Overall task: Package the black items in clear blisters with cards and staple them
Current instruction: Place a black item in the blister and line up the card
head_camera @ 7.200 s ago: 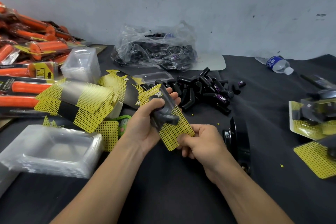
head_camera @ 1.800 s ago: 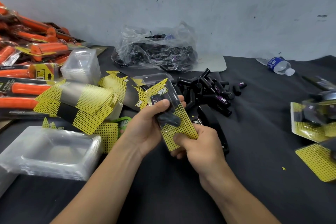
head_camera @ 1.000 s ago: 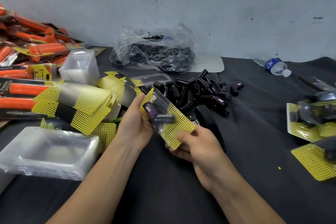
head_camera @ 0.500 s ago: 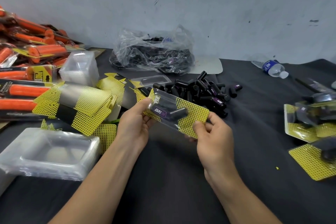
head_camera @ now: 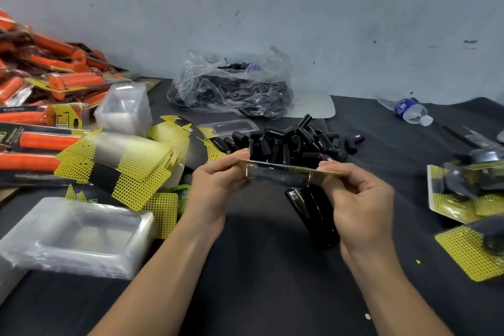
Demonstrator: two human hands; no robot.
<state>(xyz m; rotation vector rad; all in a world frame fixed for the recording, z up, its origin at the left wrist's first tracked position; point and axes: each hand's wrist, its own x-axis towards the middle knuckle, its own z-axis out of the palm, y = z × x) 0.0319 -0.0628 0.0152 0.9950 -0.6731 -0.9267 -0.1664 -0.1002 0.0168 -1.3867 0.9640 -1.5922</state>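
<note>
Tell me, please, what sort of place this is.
Probably a small hand-packing workshop: stacked clear plastic blister trays, a pile of yellow dotted cards, and a heap of loose black cylindrical parts near a black stapler.

The table cover (head_camera: 259, 281) is matt black cloth; the stapler (head_camera: 313, 213) glossy black plastic; the blister pack (head_camera: 283, 173) clear shiny plastic over thin printed card; the stacked blisters (head_camera: 81, 240) smooth clear plastic; the bag (head_camera: 231, 84) crinkled glossy film; the wall (head_camera: 300, 8) matt, rough-painted, scuffed.

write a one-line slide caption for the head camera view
Left hand and right hand pinch a carded blister pack edge-on above a black stapler, loose black parts piled behind.
</note>
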